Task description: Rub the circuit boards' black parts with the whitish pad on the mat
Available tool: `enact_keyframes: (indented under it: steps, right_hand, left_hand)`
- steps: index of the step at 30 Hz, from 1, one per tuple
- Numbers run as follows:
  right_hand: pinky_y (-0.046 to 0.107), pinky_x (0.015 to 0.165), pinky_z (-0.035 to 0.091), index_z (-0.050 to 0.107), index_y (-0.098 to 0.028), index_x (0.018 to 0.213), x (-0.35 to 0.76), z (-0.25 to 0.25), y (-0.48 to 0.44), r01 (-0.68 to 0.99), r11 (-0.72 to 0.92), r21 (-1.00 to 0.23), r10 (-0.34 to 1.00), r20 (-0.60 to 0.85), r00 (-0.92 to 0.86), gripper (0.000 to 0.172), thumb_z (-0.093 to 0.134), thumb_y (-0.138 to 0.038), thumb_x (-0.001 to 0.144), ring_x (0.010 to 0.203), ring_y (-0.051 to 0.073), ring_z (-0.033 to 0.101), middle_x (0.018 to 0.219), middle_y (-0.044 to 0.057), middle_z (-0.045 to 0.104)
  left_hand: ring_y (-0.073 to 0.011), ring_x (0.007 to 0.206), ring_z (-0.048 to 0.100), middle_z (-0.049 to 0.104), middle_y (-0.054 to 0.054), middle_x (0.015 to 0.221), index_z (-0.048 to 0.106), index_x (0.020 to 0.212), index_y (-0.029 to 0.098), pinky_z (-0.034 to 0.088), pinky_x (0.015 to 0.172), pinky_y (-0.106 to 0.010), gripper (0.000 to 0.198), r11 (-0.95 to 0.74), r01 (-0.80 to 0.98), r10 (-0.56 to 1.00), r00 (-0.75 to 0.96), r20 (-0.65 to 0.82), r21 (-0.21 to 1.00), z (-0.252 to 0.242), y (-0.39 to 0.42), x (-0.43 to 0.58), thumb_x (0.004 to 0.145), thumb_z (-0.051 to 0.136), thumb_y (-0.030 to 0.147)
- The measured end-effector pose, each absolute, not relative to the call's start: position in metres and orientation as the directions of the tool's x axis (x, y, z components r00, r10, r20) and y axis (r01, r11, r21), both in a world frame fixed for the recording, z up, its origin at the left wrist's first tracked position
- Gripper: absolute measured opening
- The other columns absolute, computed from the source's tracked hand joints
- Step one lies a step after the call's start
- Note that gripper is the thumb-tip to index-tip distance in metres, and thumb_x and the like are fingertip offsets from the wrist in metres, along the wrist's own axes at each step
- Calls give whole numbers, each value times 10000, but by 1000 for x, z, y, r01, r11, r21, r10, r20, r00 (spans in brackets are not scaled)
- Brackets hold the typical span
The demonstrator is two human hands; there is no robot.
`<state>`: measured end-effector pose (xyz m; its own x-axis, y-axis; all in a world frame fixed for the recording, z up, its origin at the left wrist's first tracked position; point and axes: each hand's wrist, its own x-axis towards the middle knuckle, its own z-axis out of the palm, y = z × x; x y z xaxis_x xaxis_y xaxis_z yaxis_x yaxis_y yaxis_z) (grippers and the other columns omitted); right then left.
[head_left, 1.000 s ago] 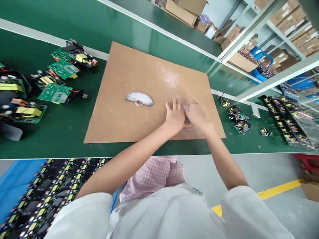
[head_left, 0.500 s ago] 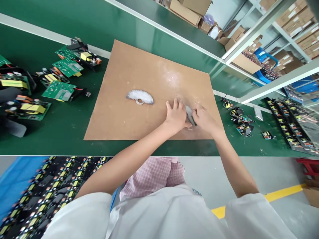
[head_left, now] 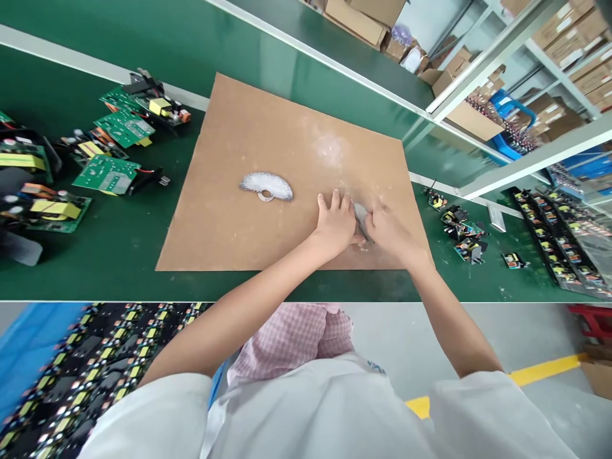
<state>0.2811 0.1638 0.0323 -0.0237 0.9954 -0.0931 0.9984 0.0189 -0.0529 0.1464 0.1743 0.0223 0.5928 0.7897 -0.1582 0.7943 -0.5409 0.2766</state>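
Observation:
A brown board (head_left: pixel 268 236) lies on the green bench. Over its right part, my left hand (head_left: pixel 335 223) rests with fingers spread, and its thumb reaches the lower end of a small flat grey piece (head_left: pixel 361 215). My right hand (head_left: pixel 389 229) has its fingers curled at the right side of that piece. Both hands cover much of it, so its kind cannot be made out. Left of my hands, a half-disc (head_left: pixel 268 183) with a speckled whitish-grey surface and a pale ring at its lower middle lies apart on the board.
Several green circuit boards (head_left: pixel 108 173) with black and yellow parts are piled at the left. Small circuit assemblies (head_left: pixel 463 229) and a long black tray (head_left: pixel 549 239) stand at the right. A white metal rail (head_left: pixel 497 218) crosses behind the bench. More assemblies (head_left: pixel 109 370) fill the lower left.
My hands stay at nearly the same spot. The grey piece between them has tilted or shifted slightly, and its dark lower end is now more covered. The view has moved a little.

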Motion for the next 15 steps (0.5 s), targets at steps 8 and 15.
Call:
enact_keyframes:
  steps: [8,15]
  right_hand:
    - [346,764,440,520,-65,1024,273,34,184,996,14,-83,998,-64,-19,185,373,-107,918,892,287,589,968,188,602]
    - [379,789,438,517,-59,1034,274,32,182,998,-4,-64,999,-45,1,193,376,-113,914,913,315,583,985,205,588]
  left_hand:
    - [-375,1430,69,173,-166,1548,213,1474,58,103,1126,-644,857,-556,778,775,612,-156,292,21,178,143,859,533,563]
    - [-378,1429,35,219,-214,1522,275,1444,21,119,1114,-647,805,-619,743,749,656,-94,254,20,179,140,881,511,546]
